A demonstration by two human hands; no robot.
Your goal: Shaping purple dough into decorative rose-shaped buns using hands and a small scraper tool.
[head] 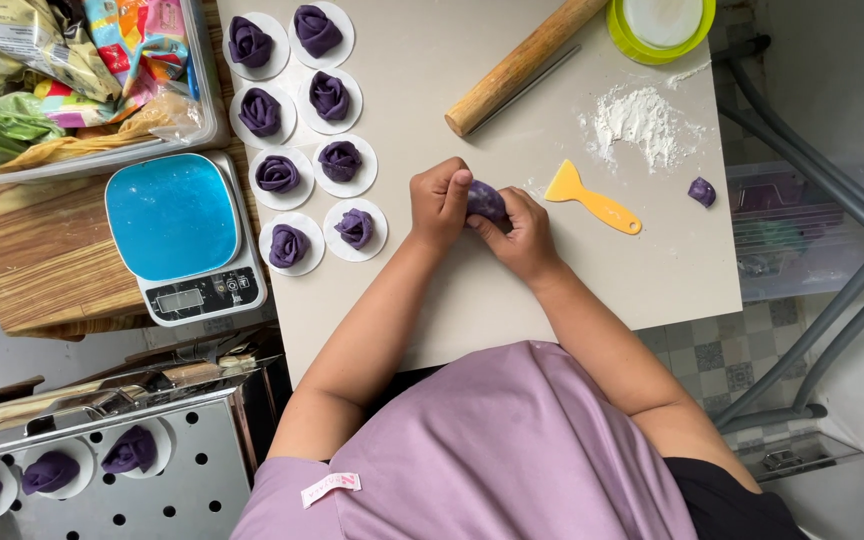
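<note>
Head view looked straight down on the pale desk (512, 290), and the biggest thing on it was bare room: a wide clear stretch ran from the middle out toward four and six o'clock, right up to the near edge by the person's purple shirt. At ten o'clock, off the desk's left edge, sat a clear bin (82, 90) stuffed with packets, and below it a kitchen scale (187, 240) with a blue top on a wooden surface. At seven o'clock a perforated steel tray (152, 480) carried three purple pieces on white paper rounds.

On to the work! Eight finished purple dough roses (307, 140) stood in two columns at eleven o'clock, each on its own paper round, so a good batch looked done. A wooden rolling pin (522, 65) lay slanted at twelve o'clock, a green-rimmed bowl (662, 25) at one o'clock, a flour patch (642, 125) beneath it.

Dead centre, both hands met: the left hand (439, 205) was curled closed against the purple dough piece (485, 200), and the right hand (524, 235) pinched it from the other side, just above the surface. That one looked mid-shaping, not yet a rose. A yellow scraper (592, 200) lay just beside the right hand at three o'clock, and a small dough lump (702, 190) waited near the right edge, seemingly all that was left.
</note>
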